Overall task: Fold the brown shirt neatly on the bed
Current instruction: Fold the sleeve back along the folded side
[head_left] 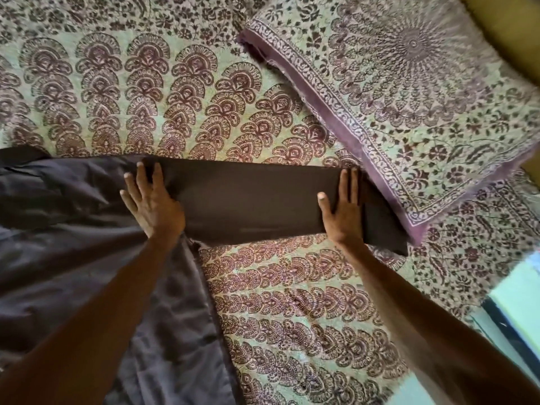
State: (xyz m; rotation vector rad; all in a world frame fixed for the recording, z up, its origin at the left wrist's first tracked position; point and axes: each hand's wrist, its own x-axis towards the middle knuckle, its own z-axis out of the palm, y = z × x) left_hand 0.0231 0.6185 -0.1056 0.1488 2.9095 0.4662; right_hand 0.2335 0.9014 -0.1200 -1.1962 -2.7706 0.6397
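The brown shirt (73, 244) lies spread over the left half of the bed, its body wrinkled. One sleeve (251, 203) stretches flat to the right as a smooth dark band. My left hand (153, 203) rests palm down where the sleeve meets the body, fingers apart. My right hand (342, 209) presses flat on the sleeve near its far end, fingers straight. The cuff end (382, 229) sticks out past my right hand and touches the pillow's edge. Neither hand grips the cloth.
The bed cover (292, 302) has a green and maroon paisley print. A pillow (409, 112) in matching print lies at the upper right, close to the sleeve end. A white and black object (517, 305) sits at the right edge.
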